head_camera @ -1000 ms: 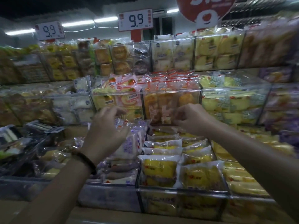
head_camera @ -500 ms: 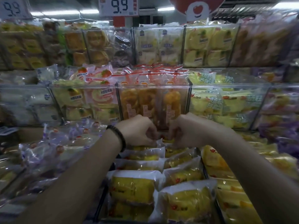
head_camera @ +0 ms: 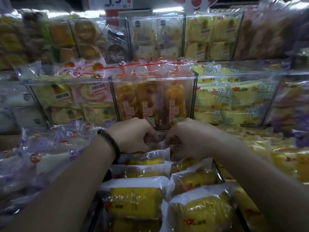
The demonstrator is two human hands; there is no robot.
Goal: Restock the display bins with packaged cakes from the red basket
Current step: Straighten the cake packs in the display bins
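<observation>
My left hand (head_camera: pixel 133 135) and right hand (head_camera: pixel 188 141) sit close together at the far end of the front bin (head_camera: pixel 217 171). The knuckles are up and the fingers curl inward. Between them I pinch the crinkled clear wrapper of a packaged cake (head_camera: pixel 148 158) in the back row, just below the middle-tier bin (head_camera: pixel 194 91) of orange twisted pastries (head_camera: pixel 150 101). My knuckles hide most of my fingertips, so I cannot tell how much wrapper each hand has. A dark bracelet (head_camera: pixel 109 144) is on my left wrist.

I judge this bin to be nearly done. Yellow cakes (head_camera: pixel 133 203) lie two across from the near edge to the far end, and the one I am holding looks like the last to be settled into its row.

The purple-wrapped packets (head_camera: pixel 43 158) heaped at the left and the yellow packets (head_camera: pixel 284 158) at the right also look well filled. So do the tiers above.

The red basket is out of view, so I cannot say how many cakes remain in it. What seems left is to seat this packet, let go, and check the basket for more stock.
</observation>
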